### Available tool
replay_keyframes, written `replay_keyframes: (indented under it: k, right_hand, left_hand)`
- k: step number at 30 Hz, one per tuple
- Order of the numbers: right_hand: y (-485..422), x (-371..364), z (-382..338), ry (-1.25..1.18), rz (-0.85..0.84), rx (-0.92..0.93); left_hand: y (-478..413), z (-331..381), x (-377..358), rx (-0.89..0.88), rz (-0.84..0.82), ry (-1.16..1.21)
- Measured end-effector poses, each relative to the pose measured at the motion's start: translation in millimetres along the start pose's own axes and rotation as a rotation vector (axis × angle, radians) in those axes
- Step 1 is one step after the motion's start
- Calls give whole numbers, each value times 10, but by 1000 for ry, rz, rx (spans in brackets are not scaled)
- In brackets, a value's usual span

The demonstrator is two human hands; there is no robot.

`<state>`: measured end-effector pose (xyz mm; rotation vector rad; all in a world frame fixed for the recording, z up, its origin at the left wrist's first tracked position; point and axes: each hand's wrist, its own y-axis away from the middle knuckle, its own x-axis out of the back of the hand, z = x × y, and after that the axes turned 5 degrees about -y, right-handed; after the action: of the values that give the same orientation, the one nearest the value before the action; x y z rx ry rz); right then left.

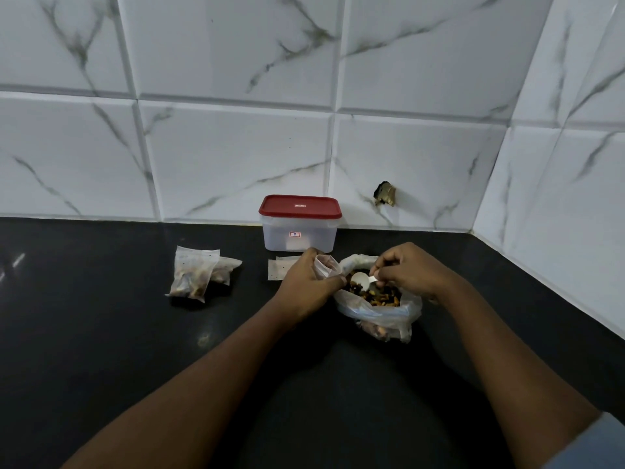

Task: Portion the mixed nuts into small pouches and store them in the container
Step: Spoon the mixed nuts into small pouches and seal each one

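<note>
1. My left hand [306,282] is curled round the mouth of a small pouch [326,265], holding it open just left of the big bag [378,314].
2. My right hand [406,270] pinches the handle of the white spoon [360,278]; its bowl hangs just over the mixed nuts [375,296] and looks empty.
3. The nuts sit in that clear bag, which lies open on the black counter [101,333], near and right of the container [299,231].
4. The container stands at the far edge against the tiled wall [236,147], red lid [300,206] on.
5. 2 filled pouches [192,275] lie overlapping, well off to the left.
6. Flat empty pouches [278,269] lie just left of my left hand, partly hidden by it.
</note>
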<state>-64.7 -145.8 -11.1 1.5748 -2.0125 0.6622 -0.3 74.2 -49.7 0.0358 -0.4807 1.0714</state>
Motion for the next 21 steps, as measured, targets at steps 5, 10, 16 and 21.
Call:
replay_keyframes:
  k: [5, 10, 16, 21]
  right_hand:
    - [-21, 1, 40, -133, 15, -60]
    - [-13, 23, 34, -230, -11, -94]
    - [5, 97, -27, -405, 19, -112]
    - [32, 14, -144, -618, -30, -10]
  left_hand:
    - [4, 7, 4, -1, -6, -5]
    - [1, -12, 2, -3, -14, 3]
    - [-5, -1, 10, 1, -18, 11]
    - [12, -9, 10, -19, -5, -15]
